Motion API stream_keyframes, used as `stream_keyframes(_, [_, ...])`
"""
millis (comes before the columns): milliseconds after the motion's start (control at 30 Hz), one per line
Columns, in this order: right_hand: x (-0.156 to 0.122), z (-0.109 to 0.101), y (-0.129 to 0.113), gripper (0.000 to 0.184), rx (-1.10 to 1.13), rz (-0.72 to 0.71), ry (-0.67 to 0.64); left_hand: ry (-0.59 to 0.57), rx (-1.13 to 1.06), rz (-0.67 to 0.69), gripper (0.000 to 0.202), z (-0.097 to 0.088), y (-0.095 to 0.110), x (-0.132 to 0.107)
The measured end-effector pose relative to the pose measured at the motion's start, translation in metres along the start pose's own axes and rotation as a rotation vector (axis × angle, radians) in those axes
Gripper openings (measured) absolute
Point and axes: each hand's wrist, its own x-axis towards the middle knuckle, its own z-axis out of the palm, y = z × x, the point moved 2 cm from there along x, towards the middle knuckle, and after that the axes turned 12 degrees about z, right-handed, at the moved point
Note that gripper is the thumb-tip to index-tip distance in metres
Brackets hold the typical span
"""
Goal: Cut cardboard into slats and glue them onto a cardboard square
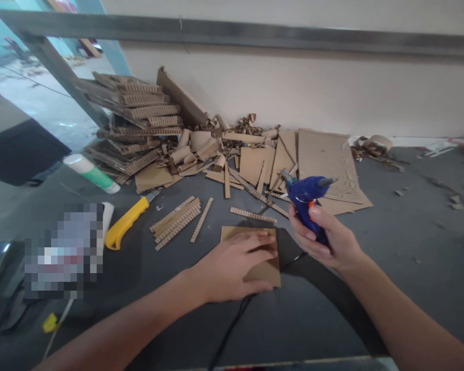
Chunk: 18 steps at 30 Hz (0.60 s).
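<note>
My left hand (pixel 232 265) lies flat, fingers stretched out, on a small square piece of cardboard (pixel 270 270) on the grey tabletop. My right hand (pixel 328 239) is wrapped round the grip of a blue hot glue gun (pixel 307 195), held just right of the cardboard square with its nozzle pointing up and to the right. The gun's black cord (pixel 232 330) runs down toward the near edge. Several narrow corrugated cardboard strips (pixel 176 219) lie left of and beyond my left hand.
A heap of cardboard scraps and stacked sheets (pixel 139 123) lies against the back wall, with a large corrugated sheet (pixel 327 159) at its right. A yellow utility knife (pixel 126 222) and a white-green tube (pixel 90 172) lie at left. A blurred-out object (pixel 64 250) sits near left.
</note>
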Motion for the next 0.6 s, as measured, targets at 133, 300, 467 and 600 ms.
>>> stream_keyframes(133, [-0.008,0.000,-0.007,0.054,-0.035,0.058,0.025,0.080,0.054,-0.060,0.049,0.010,0.001,0.004])
stream_keyframes(300, [-0.016,-0.005,-0.006,0.065,-0.098,0.079,-0.031,0.191,0.162,-0.063,0.037,0.019,0.002,0.004])
stream_keyframes(467, [-0.019,-0.007,-0.009,0.065,-0.059,-0.008,-0.019,0.144,0.184,0.021,0.038,0.021,0.005,0.005])
stream_keyframes(600, [-0.010,-0.004,-0.005,0.047,-0.202,-0.174,0.188,0.046,0.182,0.129,0.055,0.024,0.013,0.009])
